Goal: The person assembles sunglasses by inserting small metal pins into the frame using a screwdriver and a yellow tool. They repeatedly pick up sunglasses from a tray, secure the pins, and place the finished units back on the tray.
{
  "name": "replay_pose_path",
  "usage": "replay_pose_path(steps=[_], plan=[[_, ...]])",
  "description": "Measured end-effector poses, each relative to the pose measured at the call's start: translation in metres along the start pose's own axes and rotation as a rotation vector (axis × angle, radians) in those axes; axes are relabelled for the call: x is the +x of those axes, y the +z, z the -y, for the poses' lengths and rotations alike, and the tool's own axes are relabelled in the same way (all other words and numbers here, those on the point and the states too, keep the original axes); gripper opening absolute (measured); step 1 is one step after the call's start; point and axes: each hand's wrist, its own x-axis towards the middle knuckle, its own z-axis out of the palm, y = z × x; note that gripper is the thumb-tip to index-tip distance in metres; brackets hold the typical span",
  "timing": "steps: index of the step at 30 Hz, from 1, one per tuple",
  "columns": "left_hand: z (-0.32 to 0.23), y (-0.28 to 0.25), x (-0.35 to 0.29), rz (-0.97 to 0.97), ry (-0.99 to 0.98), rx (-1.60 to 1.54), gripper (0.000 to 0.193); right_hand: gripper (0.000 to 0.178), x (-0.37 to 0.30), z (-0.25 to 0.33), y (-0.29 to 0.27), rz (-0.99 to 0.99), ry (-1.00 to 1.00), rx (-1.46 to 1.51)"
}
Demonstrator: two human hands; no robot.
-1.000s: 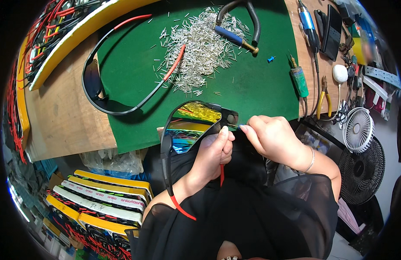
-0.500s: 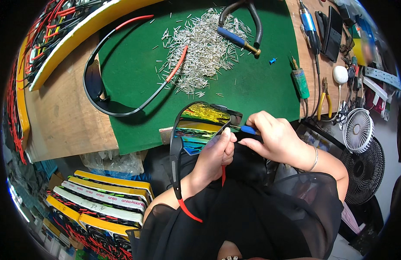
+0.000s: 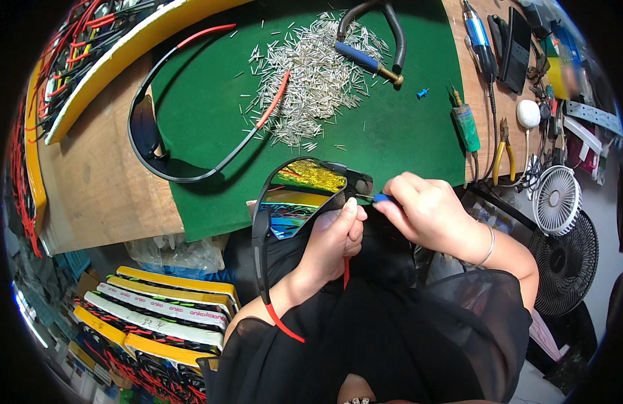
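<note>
My left hand [image 3: 335, 236] holds a pair of black sunglasses [image 3: 299, 192] with a mirrored, rainbow-tinted lens and a red-tipped arm, gripping it near the right hinge over my lap. My right hand [image 3: 422, 209] pinches a small blue-handled screwdriver [image 3: 380, 198] whose tip meets the hinge of the sunglasses. Both hands sit at the near edge of a green mat [image 3: 210, 135].
On the mat lie a heap of small metal pins [image 3: 311, 74], a second black sunglasses frame with red-tipped arms [image 3: 156, 135] and a blue-handled tool with a hose [image 3: 365, 57]. Pliers [image 3: 501, 145], a green-handled tool [image 3: 466, 124] and a small fan [image 3: 557, 198] stand right. Stacked boxes [image 3: 156, 310] lie lower left.
The sunglasses have been turned a little in my left hand, and my right hand has brought the blue-handled screwdriver onto the hinge.
</note>
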Motion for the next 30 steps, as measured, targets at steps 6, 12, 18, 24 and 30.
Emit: replay_pose_path(steps=[6, 12, 18, 24, 30], plan=[[0.0005, -0.0015, 0.0001, 0.005, -0.004, -0.012, 0.029, 0.022, -0.0020, -0.0046, 0.0031, 0.079, 0.066, -0.018], [-0.0005, -0.0005, 0.0001, -0.010, -0.018, -0.004, 0.029, 0.024, -0.0004, -0.0033, -0.0013, 0.007, -0.005, 0.042], [-0.0009, -0.0007, 0.0007, 0.011, -0.018, -0.006, 0.029, 0.025, 0.0015, -0.0060, -0.0019, 0.115, -0.046, -0.111], [-0.0021, 0.0010, -0.0008, 0.004, -0.014, -0.011, 0.029, 0.022, -0.0039, -0.0057, 0.0038, 0.025, 0.034, 0.016], [-0.0014, -0.0010, -0.0002, 0.006, -0.015, -0.004, 0.029, 0.023, 0.0003, -0.0025, -0.0033, 0.069, -0.060, -0.047]])
